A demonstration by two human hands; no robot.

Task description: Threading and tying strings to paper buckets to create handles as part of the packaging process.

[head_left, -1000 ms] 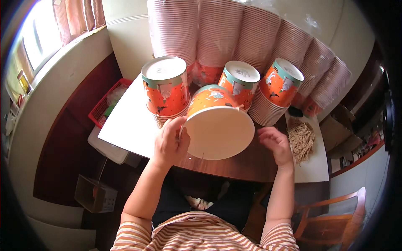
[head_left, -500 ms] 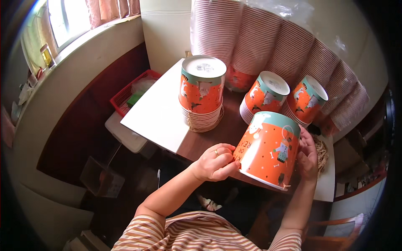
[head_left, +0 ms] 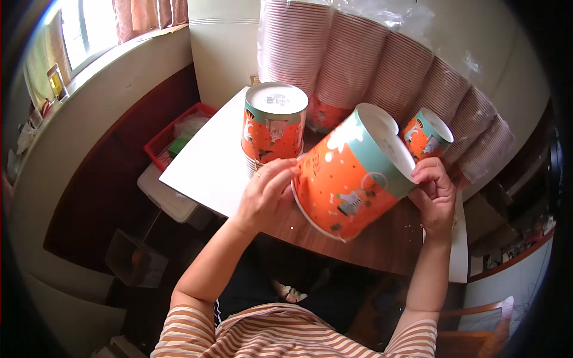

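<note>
One bucket [head_left: 352,182] is held aslant above the front edge of the table [head_left: 388,252], mouth end gripped by the left hand [head_left: 267,194], base (up and rightward) pinched by the right hand [head_left: 437,194].

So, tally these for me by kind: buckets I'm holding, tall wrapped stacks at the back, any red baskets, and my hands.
Held orange bucket: 1
Tall wrapped stacks: 6
Red basket: 1
Left hand and right hand: 2
Total: 10
</note>
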